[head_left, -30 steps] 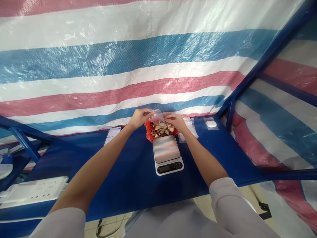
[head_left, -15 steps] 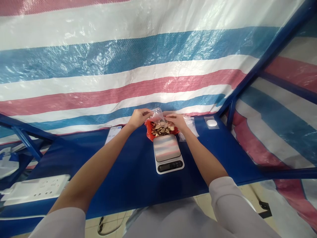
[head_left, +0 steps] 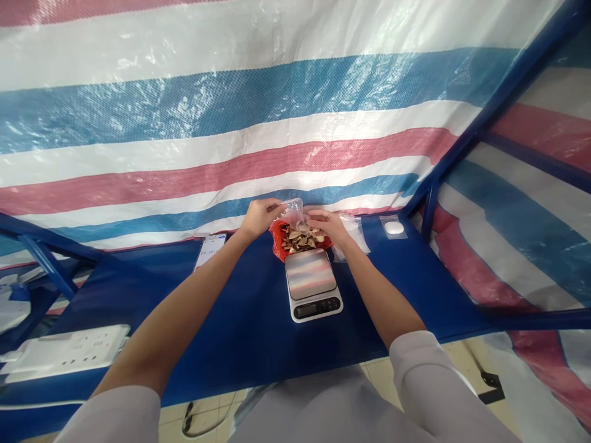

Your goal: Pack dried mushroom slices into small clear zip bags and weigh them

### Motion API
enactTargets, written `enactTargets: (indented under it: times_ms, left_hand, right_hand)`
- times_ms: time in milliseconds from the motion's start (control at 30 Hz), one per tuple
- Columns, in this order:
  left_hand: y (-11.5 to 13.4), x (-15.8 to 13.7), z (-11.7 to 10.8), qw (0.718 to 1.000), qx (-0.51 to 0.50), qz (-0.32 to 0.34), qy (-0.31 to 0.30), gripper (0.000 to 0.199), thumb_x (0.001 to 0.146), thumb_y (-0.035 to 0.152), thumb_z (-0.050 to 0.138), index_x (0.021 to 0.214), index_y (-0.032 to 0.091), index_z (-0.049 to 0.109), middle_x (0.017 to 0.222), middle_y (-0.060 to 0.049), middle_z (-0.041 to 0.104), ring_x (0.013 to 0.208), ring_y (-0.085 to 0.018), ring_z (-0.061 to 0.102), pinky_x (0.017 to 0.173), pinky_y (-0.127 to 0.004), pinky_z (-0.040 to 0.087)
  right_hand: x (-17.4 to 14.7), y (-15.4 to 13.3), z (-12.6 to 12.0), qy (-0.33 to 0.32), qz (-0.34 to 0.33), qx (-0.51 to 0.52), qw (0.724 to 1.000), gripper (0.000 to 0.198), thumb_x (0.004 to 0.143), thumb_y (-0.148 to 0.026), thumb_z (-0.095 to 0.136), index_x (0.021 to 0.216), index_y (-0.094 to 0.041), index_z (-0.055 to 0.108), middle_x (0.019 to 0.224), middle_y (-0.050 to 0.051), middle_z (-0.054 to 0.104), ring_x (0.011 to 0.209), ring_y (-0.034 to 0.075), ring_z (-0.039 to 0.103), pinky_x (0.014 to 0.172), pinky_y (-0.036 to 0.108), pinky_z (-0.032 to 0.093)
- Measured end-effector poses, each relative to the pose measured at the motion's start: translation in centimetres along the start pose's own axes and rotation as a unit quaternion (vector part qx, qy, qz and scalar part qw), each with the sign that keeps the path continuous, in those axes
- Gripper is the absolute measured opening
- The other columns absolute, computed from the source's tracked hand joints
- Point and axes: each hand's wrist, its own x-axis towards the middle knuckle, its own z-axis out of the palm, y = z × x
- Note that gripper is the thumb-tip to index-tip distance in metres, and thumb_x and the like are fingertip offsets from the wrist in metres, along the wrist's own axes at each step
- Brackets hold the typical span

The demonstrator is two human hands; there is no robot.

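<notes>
clear bag (head_left: 294, 208) pinched by my left hand (head_left: 261, 216); right hand (head_left: 330, 224) touching, grip unclear; i judge it unfilled, off the scale (head_left: 311, 275); dried slices (head_left: 301, 240) lie in red bag (head_left: 277, 241).

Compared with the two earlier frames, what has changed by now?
Very little: the clear bag between the hands has changed its folds slightly, and the camera view has shifted a touch. No new grip or release shows. The left hand still pinches the bag, with the right hand at its other side. The dried slices, scale and phone stayed put.
</notes>
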Motion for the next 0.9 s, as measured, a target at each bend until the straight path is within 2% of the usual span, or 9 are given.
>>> enactTargets:
  times_ms: [333, 467, 600, 800, 900]
  left_hand:
    - [0.1, 0.3, -0.6, 0.999, -0.041, -0.019, 0.013, 0.050, 0.077, 0.064, 0.065, 0.081, 0.015, 0.074, 0.076, -0.008, 0.074, 0.065, -0.018, 0.062, 0.066, -0.030, 0.050]
    - [-0.2, -0.2, -0.8, 0.999, -0.040, -0.033, 0.004, 0.053, 0.073, 0.066, 0.070, 0.091, 0.016, 0.075, 0.084, -0.008, 0.076, 0.068, -0.019, 0.064, 0.067, -0.031, 0.051]
    - [-1.0, -0.7, -1.2, 0.999, 0.009, -0.038, -0.007, 0.050, 0.072, 0.066, 0.069, 0.081, 0.017, 0.076, 0.080, -0.008, 0.076, 0.071, -0.020, 0.064, 0.066, -0.030, 0.048]
    - [-1.0, -0.3, -2.0, 0.999, 0.042, -0.015, -0.025, 0.041, 0.076, 0.060, 0.068, 0.073, 0.019, 0.075, 0.071, -0.004, 0.074, 0.065, -0.019, 0.062, 0.062, -0.028, 0.045]
    - [-0.6, -0.1, -2.5, 0.999, 0.030, -0.011, -0.022, 0.038, 0.077, 0.056, 0.067, 0.074, 0.019, 0.075, 0.070, -0.004, 0.073, 0.063, -0.018, 0.062, 0.062, -0.028, 0.046]
  right_hand:
    - [0.6, 0.5, -0.1, 0.079, -0.010, 0.019, 0.997, 0.039, 0.055, -0.033, 0.091, 0.084, -0.019, 0.069, 0.072, 0.001, 0.073, 0.060, 0.015, 0.069, 0.053, 0.025, 0.057]
    - [0.3, 0.3, -0.3, 0.075, 0.003, 0.039, 0.996, 0.040, 0.055, -0.035, 0.092, 0.084, -0.019, 0.070, 0.069, 0.001, 0.073, 0.064, 0.017, 0.071, 0.057, 0.025, 0.058]
    - [0.1, 0.4, -0.2, 0.079, 0.015, 0.052, 0.995, 0.040, 0.055, -0.032, 0.093, 0.084, -0.019, 0.070, 0.074, 0.002, 0.075, 0.063, 0.015, 0.070, 0.055, 0.024, 0.057]
    - [0.5, 0.8, 0.4, 0.002, 0.054, 0.006, 0.999, 0.031, 0.059, -0.031, 0.089, 0.079, -0.018, 0.071, 0.063, 0.001, 0.071, 0.057, 0.015, 0.066, 0.048, 0.023, 0.051]
    - [0.7, 0.8, 0.4, 0.019, 0.052, 0.002, 0.998, 0.025, 0.061, -0.027, 0.088, 0.078, -0.017, 0.072, 0.064, 0.002, 0.072, 0.060, 0.016, 0.068, 0.050, 0.022, 0.052]
